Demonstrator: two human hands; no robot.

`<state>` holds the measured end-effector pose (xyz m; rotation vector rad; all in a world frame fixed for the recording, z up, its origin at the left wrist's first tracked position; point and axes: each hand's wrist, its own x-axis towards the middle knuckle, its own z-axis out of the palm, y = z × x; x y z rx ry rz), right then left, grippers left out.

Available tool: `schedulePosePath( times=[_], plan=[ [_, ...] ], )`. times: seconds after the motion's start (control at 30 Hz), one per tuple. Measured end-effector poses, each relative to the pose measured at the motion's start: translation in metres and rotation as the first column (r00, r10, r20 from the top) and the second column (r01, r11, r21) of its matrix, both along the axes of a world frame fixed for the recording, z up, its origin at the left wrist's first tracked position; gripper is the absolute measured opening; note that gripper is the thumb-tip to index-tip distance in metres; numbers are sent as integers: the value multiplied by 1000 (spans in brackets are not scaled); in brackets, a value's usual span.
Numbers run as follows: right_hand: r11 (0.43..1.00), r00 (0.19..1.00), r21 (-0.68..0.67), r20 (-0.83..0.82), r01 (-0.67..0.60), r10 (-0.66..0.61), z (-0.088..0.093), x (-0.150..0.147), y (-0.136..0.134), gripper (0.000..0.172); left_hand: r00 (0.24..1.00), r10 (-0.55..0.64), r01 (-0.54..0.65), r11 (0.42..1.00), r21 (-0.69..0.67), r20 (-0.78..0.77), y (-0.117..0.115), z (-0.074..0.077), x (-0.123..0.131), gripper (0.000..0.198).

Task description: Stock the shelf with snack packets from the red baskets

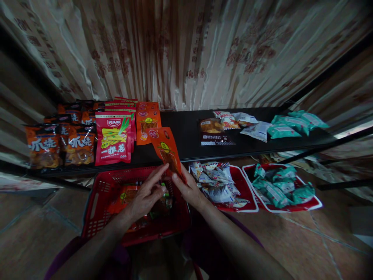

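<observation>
My right hand [190, 189] grips an orange snack packet [168, 147] by its lower end, the thumb lying on its front. The packet tilts up over the front edge of the black shelf [180, 132]. My left hand [148, 191] has its fingers stretched out; a fingertip reaches the packet's lower left edge, and whether it touches is hard to tell. Behind the held packet, a similar orange packet [148, 116] stands upright on the shelf. Below my hands is a red basket [97, 198] with orange and green packets inside, partly hidden by my left hand.
Red spring-onion snack bags [113, 140] and black-and-orange bags [78, 144] stand at the shelf's left. A brown bag [215, 132], white packets [256, 130] and teal packets [284, 131] lie farther right. Two smaller baskets hold white packets [218, 182] and teal packets [275, 188]. A curtain [175, 50] hangs behind.
</observation>
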<state>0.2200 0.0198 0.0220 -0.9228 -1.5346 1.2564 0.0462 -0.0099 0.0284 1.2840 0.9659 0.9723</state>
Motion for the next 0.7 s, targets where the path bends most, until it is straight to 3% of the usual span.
schedulePosePath(
  times=[0.1, 0.2, 0.3, 0.4, 0.5, 0.7],
  plan=[
    [967, 973, -228, -175, 111, -153, -6, -3, 4, 38, 998, 45, -40, 995, 92, -50, 2, -1, 2, 48],
    [894, 885, -433, -361, 119, -293, -11, -7, 10, 33, 976, 191, -172, 971, 167, -106, 8, -5, 4, 38],
    [854, 810, -513, -463, 88, -361, -13, -10, 14, 34, 909, 376, -339, 918, 206, -180, 14, -11, 3, 30],
    [831, 781, -546, -472, 104, -408, -12, -10, 17, 33, 839, 475, -445, 880, 169, -264, 18, -18, 0, 32],
    [812, 774, -572, -461, 113, -433, -12, -11, 17, 32, 818, 492, -480, 870, 118, -298, 20, -23, -3, 37],
    [799, 795, -598, -456, 60, -400, -12, -13, 18, 34, 944, 297, -307, 950, -52, -146, 20, -20, -1, 25]
  ],
)
